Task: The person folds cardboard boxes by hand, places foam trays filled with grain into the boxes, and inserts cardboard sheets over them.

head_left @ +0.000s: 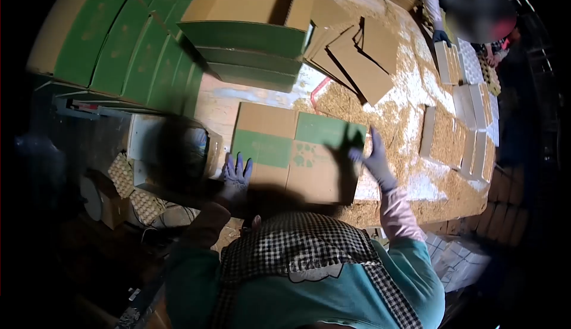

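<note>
A flat cardboard piece (262,148), brown with green patches and a paw-like print, lies on the worktable in front of me. My left hand (238,173), in a pale purple glove, rests at its left edge with the fingers spread. Beyond its right edge my right hand (377,161), gloved alike, is held up with thumb and fingers apart and nothing between them. Its shadow falls on the cardboard. Whether the right hand touches the cardboard's edge I cannot tell.
An open green and brown box (250,38) stands on others behind the cardboard. Green boxes (128,61) line the left. Loose cardboard sheets (363,61) lie at the back. Long boxes (443,136) sit at the right, near a co-worker's gloved hand (441,36).
</note>
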Demonstrator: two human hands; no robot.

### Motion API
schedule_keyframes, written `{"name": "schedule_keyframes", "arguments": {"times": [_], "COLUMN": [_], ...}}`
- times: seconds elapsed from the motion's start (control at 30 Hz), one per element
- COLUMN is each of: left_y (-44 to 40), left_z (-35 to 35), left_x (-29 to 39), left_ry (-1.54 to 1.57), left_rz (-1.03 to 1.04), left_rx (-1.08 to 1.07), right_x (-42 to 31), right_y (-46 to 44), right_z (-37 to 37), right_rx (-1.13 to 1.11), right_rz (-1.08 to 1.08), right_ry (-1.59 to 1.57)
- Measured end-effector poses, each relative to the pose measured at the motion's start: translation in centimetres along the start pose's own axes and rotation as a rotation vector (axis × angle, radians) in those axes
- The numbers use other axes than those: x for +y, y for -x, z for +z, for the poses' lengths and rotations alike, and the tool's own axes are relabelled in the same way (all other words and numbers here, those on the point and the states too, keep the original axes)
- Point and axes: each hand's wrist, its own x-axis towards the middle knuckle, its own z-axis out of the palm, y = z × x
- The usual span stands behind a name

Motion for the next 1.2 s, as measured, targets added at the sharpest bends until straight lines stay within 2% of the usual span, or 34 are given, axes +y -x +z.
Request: {"name": "schedule_keyframes", "arguments": {"times": [0.03, 0.07, 0.1, 0.13, 0.17, 0.2, 0.27, 0.33, 0.4, 0.43, 0.47, 0.5, 0.53, 0.57, 0.6, 0.63, 0.67, 0.73, 0.8, 0.83, 0.87, 0.9, 0.93, 0.97, 1.03, 1.07, 1.1, 1.13, 1.17, 1.2], "left_y": [0.1, 0.2, 0.5, 0.9, 1.3, 1.5, 2.3, 3.0, 3.3, 3.7, 4.2, 4.7, 3.9, 3.0, 0.7, -0.8, -1.9, -5.0, -4.7, -3.3, -4.5, -4.6, -4.2, -4.5, -4.2, -4.1, -3.8, -3.9, -3.9, -3.2], "left_z": [-0.2, -0.4, -1.4, -3.4, -4.9, -5.6, -7.0, -10.5, -14.0, -19.1, -22.9, -26.8, -27.9, -29.1, -29.8, -29.8, -27.9, -22.9, -19.9, -20.2, -18.5, -20.1, -22.7, -25.1, -27.0, -27.3, -25.9, -23.0, -19.2, -18.5], "left_x": [0.5, 1.0, 1.5, 1.8, 2.1, 2.5, 3.1, 2.5, 1.2, 1.8, 1.8, 1.8, 1.7, 1.5, 2.2, 3.0, 3.9, 6.1, 9.9, 11.6, 10.5, 9.9, 9.5, 9.1, 9.2, 9.4, 9.5, 9.1, 8.5, 8.6], "left_ry": [-0.016, -0.03, -0.036, 0.179, 0.391, 0.377, 0.496, 0.522, 0.505, 0.667, 0.599, 0.531, 0.377, 0.221, 0.682, 1.134, 1.12, 0.682, 0.465, 0.047, -0.038, -0.034, -0.022, -0.133, -0.233, -0.328, -0.28, -0.232, -0.002, 0.165], "left_rz": [-0.019, -0.036, -0.018, 0.001, 0.013, 0.014, 0.04, 0.057, 0.2, -0.011, -0.001, 0.01, 0.133, 0.248, 0.189, 0.122, 0.145, 0.379, 0.54, 0.542, 0.66, 0.55, 0.434, 0.181, 0.21, 0.192, 0.208, 0.291, 0.399, 0.537], "left_rx": [0.039, 0.08, 0.083, 0.068, 0.054, 0.062, 0.136, 0.202, 0.321, 0.153, 0.13, 0.109, 0.155, 0.22, 0.024, -0.186, -0.186, 0.642, 0.56, 0.222, 0.06, 0.249, 0.434, 0.474, 0.496, 0.526, 0.525, 0.666, 0.708, 0.453], "right_x": [5.3, 3.4, 7.6, 7.0, 6.8, 6.5, 6.6, 5.2, 0.8, -1.4, -3.5, -5.8, -7.4, -8.0, -8.3, -6.5, -4.5, -5.7, -5.4, -7.1, -8.6, -7.6, -6.9, -6.1, -6.9, -6.0, -5.5, -5.0, -5.0, -5.7], "right_y": [7.0, 11.8, 16.0, 16.8, 17.1, 17.0, 16.9, 16.4, 15.1, 14.1, 12.9, 11.6, 10.1, 8.1, 6.0, 3.0, 1.0, 0.0, -0.2, 1.1, 1.6, 1.2, 1.9, 2.1, 3.1, 3.0, 3.3, 3.9, 5.7, 8.4], "right_z": [2.8, 3.6, 6.6, 6.4, 6.3, 6.0, 4.3, 1.6, -2.7, -5.1, -7.6, -10.8, -13.1, -13.9, -14.3, -12.9, -10.8, -8.3, -2.8, -2.8, -3.8, -4.1, -5.0, -4.9, -3.5, -1.7, -1.7, -2.2, -3.8, -5.4], "right_rx": [-0.159, -0.375, -0.269, -0.108, -0.013, 0.082, 0.195, 0.25, 0.209, 0.192, 0.174, 0.17, 0.166, 0.099, 0.036, 0.111, 0.191, 0.218, 0.455, 0.309, 0.169, 0.116, -0.029, 0.01, 0.06, 0.237, 0.345, 0.459, 0.645, 0.827], "right_rz": [0.07, 0.339, 0.147, 0.032, 0.088, 0.142, 0.076, -0.011, 0.082, 0.023, -0.035, -0.201, -0.361, -0.264, -0.163, -0.116, -0.073, -0.067, -0.134, -0.124, -0.126, -0.185, -0.065, -0.066, -0.007, -0.086, -0.025, 0.029, 0.034, 0.043], "right_ry": [0.311, 0.446, 0.293, 0.141, 0.091, 0.034, -0.122, -0.191, -0.455, -0.442, -0.428, -0.325, -0.223, -0.495, -0.763, -0.688, -0.606, -0.856, -0.203, -0.248, -0.291, -0.209, 0.039, 0.12, 0.242, 0.297, 0.033, -0.236, -0.327, -0.42]}}
